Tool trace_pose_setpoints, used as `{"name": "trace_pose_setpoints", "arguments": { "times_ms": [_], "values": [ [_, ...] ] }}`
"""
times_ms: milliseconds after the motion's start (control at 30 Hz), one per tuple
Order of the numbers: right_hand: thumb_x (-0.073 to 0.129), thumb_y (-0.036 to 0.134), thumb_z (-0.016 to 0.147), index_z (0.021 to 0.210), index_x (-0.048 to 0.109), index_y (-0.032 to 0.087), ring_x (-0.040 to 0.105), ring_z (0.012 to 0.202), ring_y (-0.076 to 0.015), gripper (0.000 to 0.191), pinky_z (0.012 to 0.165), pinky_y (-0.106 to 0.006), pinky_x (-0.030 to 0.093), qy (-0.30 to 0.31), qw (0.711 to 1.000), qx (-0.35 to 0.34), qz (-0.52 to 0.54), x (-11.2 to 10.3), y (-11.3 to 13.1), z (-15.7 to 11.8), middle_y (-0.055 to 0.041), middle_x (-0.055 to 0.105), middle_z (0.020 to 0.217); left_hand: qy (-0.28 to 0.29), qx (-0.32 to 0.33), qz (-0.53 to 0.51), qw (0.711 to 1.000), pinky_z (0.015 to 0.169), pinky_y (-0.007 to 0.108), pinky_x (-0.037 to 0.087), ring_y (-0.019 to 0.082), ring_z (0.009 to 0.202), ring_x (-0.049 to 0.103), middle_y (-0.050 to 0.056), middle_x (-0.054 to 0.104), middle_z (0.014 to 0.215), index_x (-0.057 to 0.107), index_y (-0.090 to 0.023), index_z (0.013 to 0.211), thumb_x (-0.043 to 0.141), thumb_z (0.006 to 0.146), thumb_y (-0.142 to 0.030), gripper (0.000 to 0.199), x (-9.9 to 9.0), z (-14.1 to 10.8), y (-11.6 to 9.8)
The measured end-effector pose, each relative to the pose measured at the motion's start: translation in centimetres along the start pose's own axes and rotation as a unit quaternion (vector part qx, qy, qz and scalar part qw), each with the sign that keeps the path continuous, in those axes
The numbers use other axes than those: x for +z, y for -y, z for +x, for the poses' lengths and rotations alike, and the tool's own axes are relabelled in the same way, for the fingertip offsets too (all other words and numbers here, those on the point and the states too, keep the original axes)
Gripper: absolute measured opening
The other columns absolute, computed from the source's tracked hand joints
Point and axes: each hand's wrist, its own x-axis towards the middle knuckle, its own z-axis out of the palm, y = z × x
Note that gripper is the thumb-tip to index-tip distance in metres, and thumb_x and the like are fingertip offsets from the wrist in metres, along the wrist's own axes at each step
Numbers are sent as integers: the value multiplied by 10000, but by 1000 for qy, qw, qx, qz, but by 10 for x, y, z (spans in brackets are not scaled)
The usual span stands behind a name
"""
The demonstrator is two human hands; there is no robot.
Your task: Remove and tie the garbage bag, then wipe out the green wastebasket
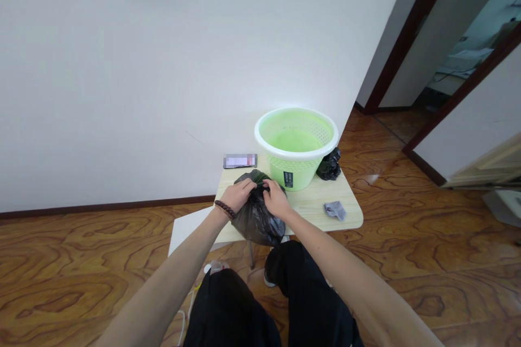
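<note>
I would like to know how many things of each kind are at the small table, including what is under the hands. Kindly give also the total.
Black plastic bags: 2 (large bag, small bag)
Green basket with white rim: 1
Grey cloth: 1
Flat item, its face blurred: 1
Total: 5

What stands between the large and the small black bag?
The green basket stands between the large black bag and the small black bag, as the head view shows.
</note>
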Motion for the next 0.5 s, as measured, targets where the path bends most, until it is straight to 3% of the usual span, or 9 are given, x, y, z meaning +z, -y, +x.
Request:
{"name": "trace_pose_setpoints", "arguments": {
  "times_ms": [167,367,500],
  "values": [
    [347,90,847,1370,371,134,448,1212,-154,526,1056,-319,318,33,997,-63,13,5,-5,11,-111,512,1296,-60,-70,8,996,717,300,455,226,1026,508,79,604,1004,551,-209,1000,513,814,-173,193,11,-3,2],
    [339,137,899,1320,461,139,523,1139,-149,438,1017,-301,366,51,997,-53,17,11,-9,14,-99,563,1269,-39,-130,-47,990,684,293,443,192,879,551,61,564,939,486,-195,945,450,799,-130,163,21,-4,10],
    [345,187,932,1290,513,194,538,1134,-140,396,1012,-277,366,64,996,-63,12,2,-6,22,-50,579,1269,-43,-112,-79,990,662,291,428,177,795,525,47,506,909,438,-202,921,392,749,-54,231,30,-6,13]
  ]
}}
